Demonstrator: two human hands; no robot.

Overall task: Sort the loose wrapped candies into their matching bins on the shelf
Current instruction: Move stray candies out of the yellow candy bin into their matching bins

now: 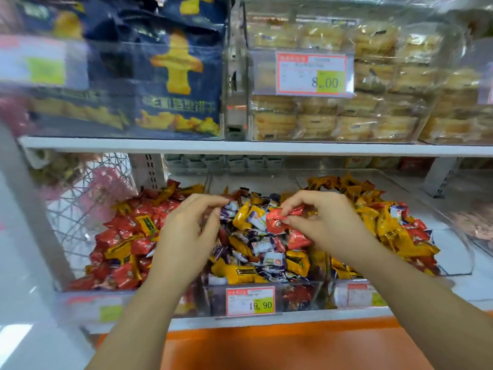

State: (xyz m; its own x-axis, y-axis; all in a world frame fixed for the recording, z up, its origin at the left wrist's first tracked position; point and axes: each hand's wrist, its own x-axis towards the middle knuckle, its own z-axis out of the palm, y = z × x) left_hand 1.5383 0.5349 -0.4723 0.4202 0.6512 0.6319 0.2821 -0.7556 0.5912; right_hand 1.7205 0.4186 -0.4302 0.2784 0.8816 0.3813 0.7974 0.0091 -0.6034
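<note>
Here: head view, lower shelf w/ three clear bins side by side. Right hand (320,225) pinches a red candy (276,222) betw. thumb & fingertips, just above the middle bin (213,297), whose heap mixes purple-white, yellow & red wrappers. Left hand (184,236) hovers over that bin's left edge, fingers curled, thumb near forefinger; whether it grips anything cannot be told. Hands apart, not touching. Left bin (80,299) holds mostly red candies w/ some yellow; right bin (453,252) mostly yellow w/ some red. Price tag (250,301) reading 19.90 sits on the middle bin's front. Upper shelf board (240,146) carries dark blue snack bags (176,76) at left & clear-wrapped pastry packs (378,76) at right, w/ a second tag (312,73) marked 8.00.
</note>
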